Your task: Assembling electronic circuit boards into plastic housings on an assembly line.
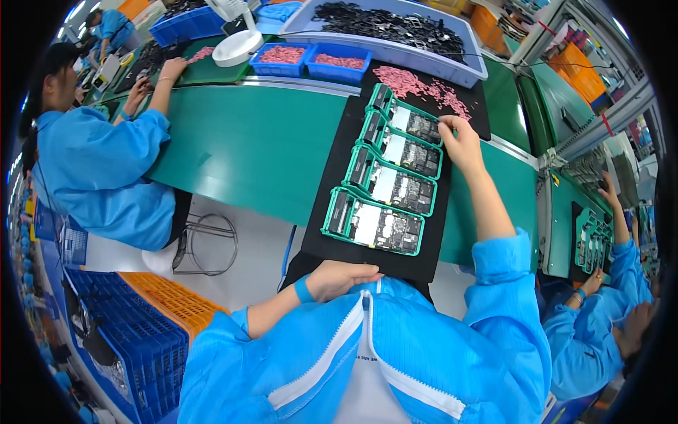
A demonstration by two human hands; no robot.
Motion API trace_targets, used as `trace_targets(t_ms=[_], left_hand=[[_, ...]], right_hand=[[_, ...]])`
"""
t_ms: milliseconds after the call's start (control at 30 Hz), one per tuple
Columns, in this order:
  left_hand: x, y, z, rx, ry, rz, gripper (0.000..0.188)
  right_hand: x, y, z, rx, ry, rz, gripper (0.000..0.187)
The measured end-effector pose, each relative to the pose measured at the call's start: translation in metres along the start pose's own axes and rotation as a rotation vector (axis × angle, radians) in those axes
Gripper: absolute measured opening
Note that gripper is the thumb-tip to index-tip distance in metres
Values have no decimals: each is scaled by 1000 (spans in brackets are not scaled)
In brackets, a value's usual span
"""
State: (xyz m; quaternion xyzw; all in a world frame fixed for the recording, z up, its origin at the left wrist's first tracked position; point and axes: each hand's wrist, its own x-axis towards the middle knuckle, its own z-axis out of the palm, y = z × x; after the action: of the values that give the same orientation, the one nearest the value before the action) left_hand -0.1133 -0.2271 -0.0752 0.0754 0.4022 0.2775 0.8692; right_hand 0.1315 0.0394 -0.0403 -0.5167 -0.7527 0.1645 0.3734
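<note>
At a green conveyor bench (254, 148), my right hand (460, 141) reaches to the far end of a row of four green-framed circuit assemblies (390, 178), fingers pinched closed on the right edge of the farthest one (408, 121). The four lie side by side on a black mat (332, 212) that runs from my chest out across the belt. My left hand (340, 278) rests against the mat's near edge, fingers curled loosely, gripping nothing that I can see. A scatter of small pink parts (417, 86) lies at the mat's far end, just beyond the frames. Behind it, two blue bins (311, 60) hold more pink pieces, beside a long pale-blue tray (395, 28) of dark parts. A co-worker in blue (99, 169) works to my left; orange and blue crates (141, 318) stand at my lower left.
</note>
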Motion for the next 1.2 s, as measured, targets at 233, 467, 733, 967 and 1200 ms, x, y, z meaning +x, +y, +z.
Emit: trace_targets(t_ms=[233,467,733,967,1200], left_hand=[[-14,34,-36,166,-236,57,35],[-48,73,-80,506,37,158,32],[-110,125,-52,904,229,384,20],[-90,134,15,1624,36,1110,19],[2,95,56,1916,11,1193,21]], right_hand=[[-101,-97,-18,127,-408,-302,5],[-144,-113,-8,6,-325,-304,14],[-154,-115,-1,-89,-243,-315,17],[-149,-110,-7,-117,-313,-297,21],[-147,-105,-12,-34,-313,-253,24]])
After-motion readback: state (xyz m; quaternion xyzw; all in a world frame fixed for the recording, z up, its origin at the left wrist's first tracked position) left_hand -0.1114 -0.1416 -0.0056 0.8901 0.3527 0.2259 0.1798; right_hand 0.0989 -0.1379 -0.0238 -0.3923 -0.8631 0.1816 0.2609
